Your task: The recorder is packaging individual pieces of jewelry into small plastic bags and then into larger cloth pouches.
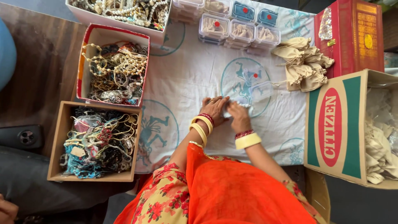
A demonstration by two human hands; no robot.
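White cloth (186,79) with teal prints covers the surface, and both hands are down on it near the front edge. The left hand (214,108) lies flat, fingers spread, pressing on the cloth. The right hand (239,117) sits just beside it, its grip pinched together on a small clear plastic piece (244,105) that lies on the cloth; what exactly that piece is, I cannot tell. A clear lidded box (255,85) rests just beyond the hands. Cream drawstring pouches (304,66) are heaped toward the right edge, and stacked clear boxes (236,25) line the far edge. Along the left edge stand cardboard boxes of beaded jewellery (99,141).
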